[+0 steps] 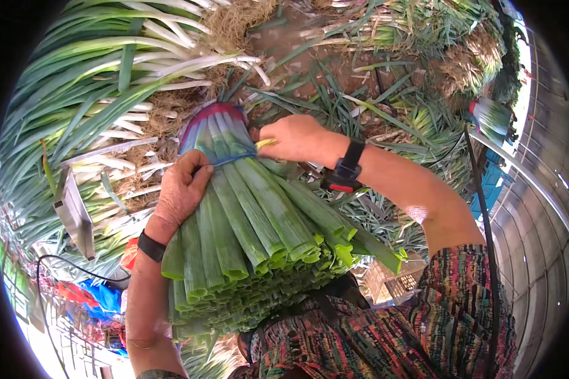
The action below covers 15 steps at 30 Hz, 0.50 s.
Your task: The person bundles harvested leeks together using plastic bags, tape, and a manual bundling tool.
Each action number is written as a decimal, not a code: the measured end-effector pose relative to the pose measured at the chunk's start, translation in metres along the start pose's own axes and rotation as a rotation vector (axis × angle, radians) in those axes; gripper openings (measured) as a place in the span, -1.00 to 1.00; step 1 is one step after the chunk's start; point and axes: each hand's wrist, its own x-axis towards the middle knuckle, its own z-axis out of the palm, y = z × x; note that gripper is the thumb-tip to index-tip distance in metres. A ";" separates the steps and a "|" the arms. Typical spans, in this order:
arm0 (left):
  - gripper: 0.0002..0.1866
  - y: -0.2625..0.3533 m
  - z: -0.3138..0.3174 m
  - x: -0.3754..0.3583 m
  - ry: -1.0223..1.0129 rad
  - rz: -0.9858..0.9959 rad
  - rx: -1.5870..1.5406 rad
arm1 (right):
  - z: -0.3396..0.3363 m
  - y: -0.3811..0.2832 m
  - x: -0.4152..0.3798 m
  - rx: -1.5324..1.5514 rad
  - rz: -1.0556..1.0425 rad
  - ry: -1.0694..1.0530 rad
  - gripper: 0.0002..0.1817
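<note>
A thick bundle of leeks (pixel 253 215) spreads toward my body, its trimmed green leaf ends facing me. Around its far part sits a clear plastic sleeve (pixel 218 129) with a red-purple end. A blue band (pixel 237 156) circles the bundle just where the sleeve stops. My left hand (pixel 186 183) presses on the bundle's left side, thumb and fingers gripping at the band. On the other side, my right hand (pixel 297 140) is closed beside the band, with a small yellow strip (pixel 267 143) showing at its fingers. What else those fingers hold is hidden.
Loose leeks with roots (pixel 139 69) are heaped at the left and far side. A metal bracket (pixel 76 211) stands left of my left hand. Cut leaves and more leeks (pixel 417 126) lie on the right, near a wrapped bundle (pixel 492 119) and a dark upright bar (pixel 477 170).
</note>
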 end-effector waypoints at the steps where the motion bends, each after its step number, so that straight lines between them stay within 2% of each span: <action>1: -0.92 0.001 0.000 -0.001 0.011 0.012 -0.018 | -0.001 -0.007 0.003 0.005 -0.043 -0.032 -0.69; 3: -0.92 0.001 0.001 -0.003 0.044 0.058 -0.030 | 0.003 -0.019 0.007 -0.039 -0.060 -0.074 -0.74; 6: -0.91 0.004 0.004 -0.006 0.101 0.133 0.008 | 0.016 -0.020 0.016 -0.188 -0.138 0.006 -0.78; 8: -0.89 0.008 0.001 -0.009 0.103 0.140 0.057 | 0.017 -0.018 0.019 -0.133 -0.167 -0.005 -0.80; 13: -0.76 0.016 -0.025 -0.011 -0.077 -0.135 0.149 | 0.019 -0.002 0.010 0.111 -0.145 -0.126 -0.76; 15: -0.78 0.004 -0.028 -0.008 -0.076 -0.092 0.117 | 0.017 -0.004 0.005 0.167 -0.146 -0.121 -0.74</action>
